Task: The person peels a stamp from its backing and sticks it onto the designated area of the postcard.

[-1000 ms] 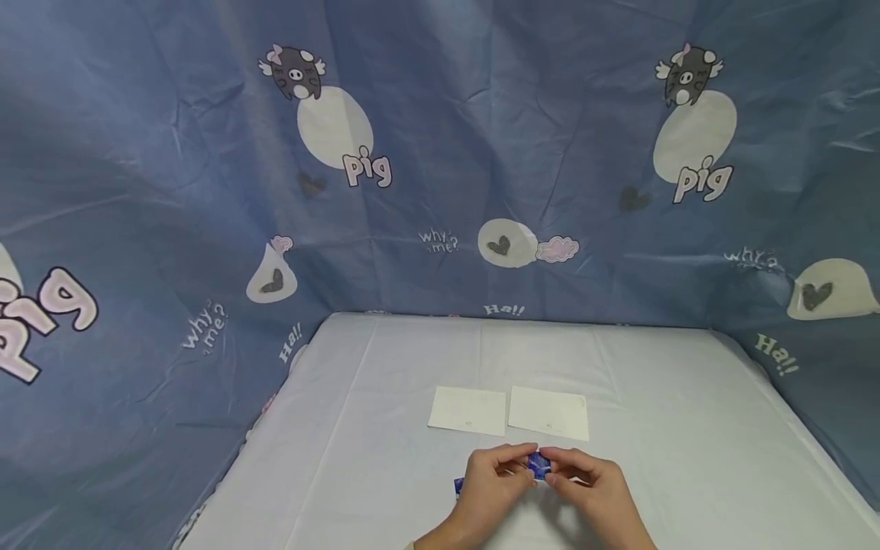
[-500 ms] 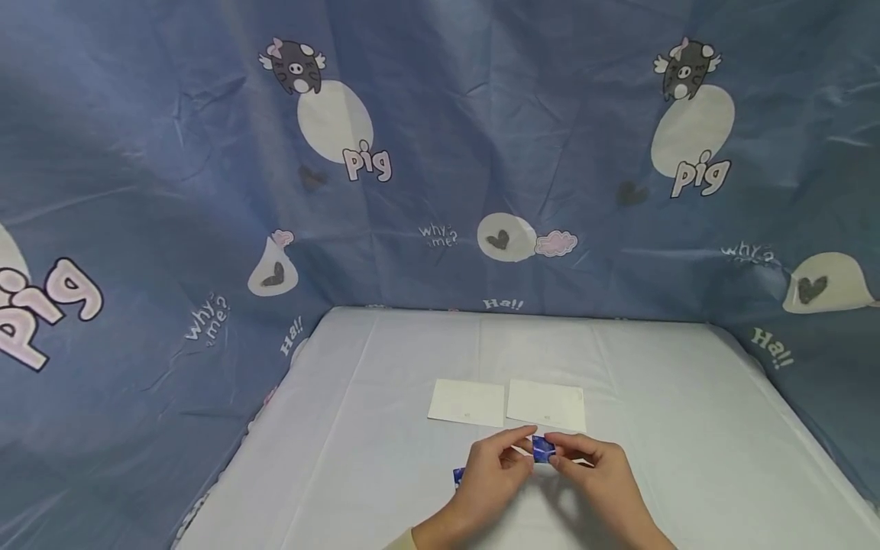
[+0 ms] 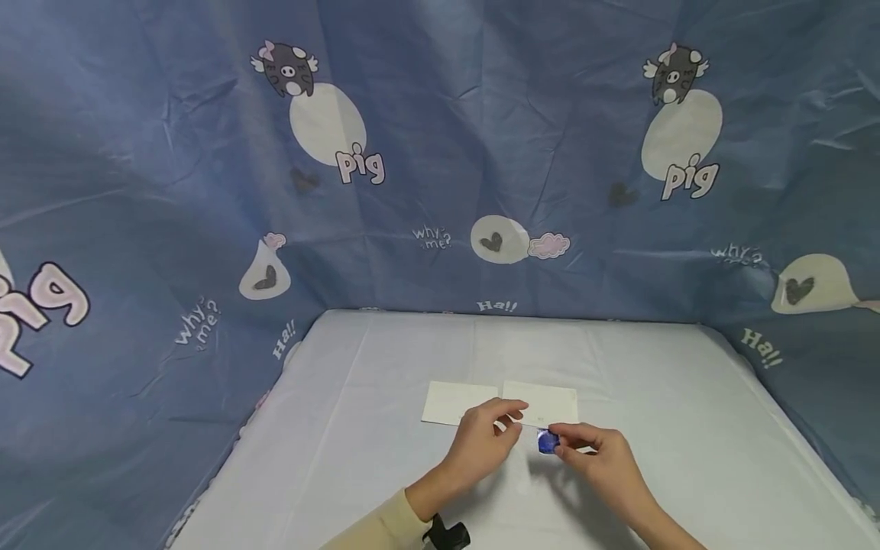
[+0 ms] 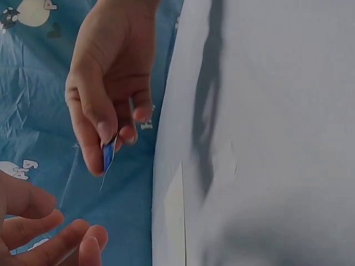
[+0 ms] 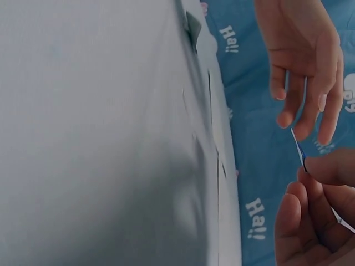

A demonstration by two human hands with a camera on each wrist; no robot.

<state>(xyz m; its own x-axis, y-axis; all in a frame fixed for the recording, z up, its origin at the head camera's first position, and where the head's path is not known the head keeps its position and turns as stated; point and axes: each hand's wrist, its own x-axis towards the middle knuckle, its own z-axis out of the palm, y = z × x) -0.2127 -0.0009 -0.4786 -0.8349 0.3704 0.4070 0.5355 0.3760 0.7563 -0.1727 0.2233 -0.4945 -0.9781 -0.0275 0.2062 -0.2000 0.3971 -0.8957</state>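
Note:
In the head view my right hand (image 3: 608,466) pinches a small flat blue square (image 3: 548,441), thin like a sticker, between thumb and forefinger. The left wrist view shows the blue square (image 4: 108,157) nearly edge-on, with a thin pale edge reaching past the fingertips. My left hand (image 3: 481,439) hovers to its left, apart from it, with fingers loosely bent and nothing visible between them. Behind the hands lie two white cards or envelopes, a left one (image 3: 443,401) partly covered by my left hand and a right one (image 3: 546,401).
A white cloth covers the table (image 3: 653,397). A blue printed sheet (image 3: 412,176) hangs around its back and sides. A faint pale patch (image 3: 520,462) shows on the cloth between the hands. A black wrist device (image 3: 448,535) sits by the left sleeve (image 3: 392,523).
My left hand has let go of the blue square and moved up and left. The right hand still holds it. Another blue piece left of the left hand no longer shows in the head view.

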